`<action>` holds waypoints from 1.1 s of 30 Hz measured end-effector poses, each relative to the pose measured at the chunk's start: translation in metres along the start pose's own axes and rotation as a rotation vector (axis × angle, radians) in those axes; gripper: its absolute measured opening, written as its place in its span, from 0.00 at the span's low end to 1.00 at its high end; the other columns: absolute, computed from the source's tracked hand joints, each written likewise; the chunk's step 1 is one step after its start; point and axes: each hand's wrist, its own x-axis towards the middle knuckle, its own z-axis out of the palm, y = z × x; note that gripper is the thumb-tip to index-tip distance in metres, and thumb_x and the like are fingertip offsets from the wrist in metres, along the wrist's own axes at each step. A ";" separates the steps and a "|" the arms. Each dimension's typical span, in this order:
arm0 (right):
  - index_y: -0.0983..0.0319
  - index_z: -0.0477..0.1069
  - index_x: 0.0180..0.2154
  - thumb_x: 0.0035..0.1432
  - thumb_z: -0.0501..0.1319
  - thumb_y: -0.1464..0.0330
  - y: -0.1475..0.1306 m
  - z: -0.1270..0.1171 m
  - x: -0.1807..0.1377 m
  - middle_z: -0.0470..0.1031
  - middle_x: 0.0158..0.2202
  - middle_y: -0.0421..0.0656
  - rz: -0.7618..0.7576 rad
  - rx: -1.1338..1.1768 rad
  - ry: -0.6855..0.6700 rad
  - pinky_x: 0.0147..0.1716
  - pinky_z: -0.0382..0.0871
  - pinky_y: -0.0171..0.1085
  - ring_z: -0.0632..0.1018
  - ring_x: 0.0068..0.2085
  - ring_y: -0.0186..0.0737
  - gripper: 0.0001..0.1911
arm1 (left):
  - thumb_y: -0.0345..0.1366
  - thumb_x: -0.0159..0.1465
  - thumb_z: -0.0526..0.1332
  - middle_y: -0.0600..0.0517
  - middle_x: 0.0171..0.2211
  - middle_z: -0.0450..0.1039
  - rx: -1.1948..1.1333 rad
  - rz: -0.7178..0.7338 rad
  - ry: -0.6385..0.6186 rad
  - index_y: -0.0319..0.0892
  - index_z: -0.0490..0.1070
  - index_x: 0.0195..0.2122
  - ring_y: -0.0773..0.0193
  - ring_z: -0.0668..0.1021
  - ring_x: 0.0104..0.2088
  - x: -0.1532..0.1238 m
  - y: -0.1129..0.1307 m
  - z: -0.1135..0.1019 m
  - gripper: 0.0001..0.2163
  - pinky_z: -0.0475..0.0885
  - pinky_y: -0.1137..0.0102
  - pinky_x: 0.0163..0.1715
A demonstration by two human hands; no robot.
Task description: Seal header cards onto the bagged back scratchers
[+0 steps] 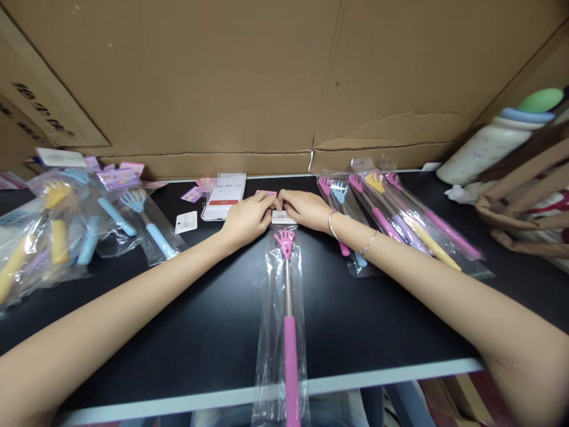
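Here's the pink scratcher [288, 320] (silver-shafted, clear-bagged), left hand [249, 218] and right hand [307, 209], fingers curled, at the far white label [281, 219], grip unclear.

Free lanes on desk [213, 332]: one btwn left forearm [146, 302] & bagged pink scratcher [291, 362] mid, one btwn scratcher & right forearm [427, 281]. Far end of that bag: no gap, left hand [249, 218] + right hand [306, 207] close tog. Obst.: phone [223, 200] just left, scratcher pile [59, 242] left, scratcher row [450, 231] + bottle [489, 143] right, cardboard wall [213, 89] across far side.
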 end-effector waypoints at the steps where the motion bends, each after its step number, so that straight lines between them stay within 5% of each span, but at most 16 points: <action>1: 0.62 0.69 0.44 0.64 0.48 0.72 0.000 0.000 0.000 0.76 0.45 0.45 -0.001 -0.003 -0.002 0.39 0.55 0.34 0.72 0.42 0.36 0.13 | 0.31 0.68 0.51 0.51 0.55 0.73 0.002 -0.001 0.000 0.47 0.72 0.50 0.54 0.79 0.49 0.000 0.000 0.000 0.15 0.75 0.64 0.42; 33: 0.63 0.69 0.44 0.64 0.47 0.73 0.000 0.001 0.001 0.76 0.44 0.46 -0.015 -0.019 0.004 0.39 0.54 0.34 0.71 0.40 0.36 0.13 | 0.30 0.67 0.51 0.50 0.55 0.73 -0.020 0.020 0.008 0.47 0.72 0.49 0.54 0.78 0.50 0.001 -0.002 0.001 0.14 0.75 0.64 0.43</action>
